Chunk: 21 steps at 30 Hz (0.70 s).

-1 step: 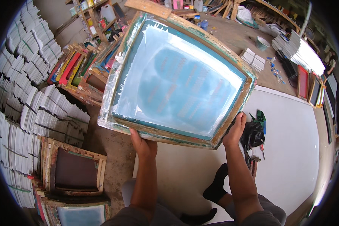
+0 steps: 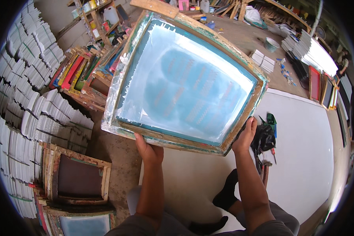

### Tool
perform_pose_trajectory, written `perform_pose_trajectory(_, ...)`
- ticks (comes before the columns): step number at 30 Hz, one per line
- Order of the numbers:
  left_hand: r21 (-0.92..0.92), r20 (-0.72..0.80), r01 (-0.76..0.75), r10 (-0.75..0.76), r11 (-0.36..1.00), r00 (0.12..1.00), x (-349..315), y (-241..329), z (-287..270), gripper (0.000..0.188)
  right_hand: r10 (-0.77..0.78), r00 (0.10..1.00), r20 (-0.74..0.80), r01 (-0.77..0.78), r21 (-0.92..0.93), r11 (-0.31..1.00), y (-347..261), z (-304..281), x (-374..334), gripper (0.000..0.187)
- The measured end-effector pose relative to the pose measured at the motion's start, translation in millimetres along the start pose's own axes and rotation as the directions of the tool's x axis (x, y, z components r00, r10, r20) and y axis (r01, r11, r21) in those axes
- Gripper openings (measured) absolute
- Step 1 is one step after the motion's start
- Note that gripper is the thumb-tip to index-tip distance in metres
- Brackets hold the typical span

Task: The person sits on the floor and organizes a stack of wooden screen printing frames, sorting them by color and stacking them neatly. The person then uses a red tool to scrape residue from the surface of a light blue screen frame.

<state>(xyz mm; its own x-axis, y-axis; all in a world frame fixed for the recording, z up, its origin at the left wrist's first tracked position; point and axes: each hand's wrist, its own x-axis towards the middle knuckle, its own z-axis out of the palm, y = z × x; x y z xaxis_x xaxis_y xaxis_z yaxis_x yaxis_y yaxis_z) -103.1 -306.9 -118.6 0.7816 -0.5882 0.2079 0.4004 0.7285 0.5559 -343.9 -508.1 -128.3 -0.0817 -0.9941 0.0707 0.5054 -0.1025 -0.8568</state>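
Note:
Both my hands hold up a wooden-framed printing screen (image 2: pixel 185 86) with pale blue mesh, tilted above the white board. Faint lettering-like marks show in the mesh, and its frame is smeared with dried paint. My left hand (image 2: pixel 149 151) grips the lower edge, thumb on the near face and fingers hidden behind. My right hand (image 2: pixel 244 137) is closed round the lower right corner side, thumb up along the frame. Beneath the right hand, a black plastic bag (image 2: pixel 263 138) lies on the white board (image 2: pixel 303 145), with a green item and small tools beside it.
Tall stacks of bundled white sheets (image 2: pixel 17 149) rise at the left. Further framed screens (image 2: pixel 78 177) lie at the lower left, and colourful frames (image 2: pixel 72 72) lean behind. A bucket (image 2: pixel 271 44) and paper piles (image 2: pixel 262 61) stand on the far floor. My feet in black socks rest on the board.
Almost nothing differs. The screen stays in both hands, and the background has shifted slightly with my head.

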Motion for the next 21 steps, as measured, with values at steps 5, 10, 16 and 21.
perform_pose_trajectory(5,-0.020,0.046,0.054,-0.053,0.998,0.998,-35,35,14,0.067,-0.104,0.993,-0.058,0.102,-0.045,0.994,-30,-33,-52,0.030)
perform_pose_trajectory(10,-0.058,0.050,0.059,-0.057,0.997,0.997,-70,76,27,0.065,-0.125,0.982,-0.139,0.125,-0.004,0.992,-61,-39,-105,0.032)
perform_pose_trajectory(16,0.033,-0.126,0.144,-0.139,0.989,0.982,-97,74,14,0.043,-0.219,0.966,-0.138,0.132,-0.462,0.877,-46,-74,-141,0.044)
perform_pose_trajectory(21,0.028,-0.182,0.253,-0.244,0.967,0.953,-117,38,-21,0.039,-0.199,0.969,-0.149,0.086,-0.549,0.831,1,-130,-158,0.061)
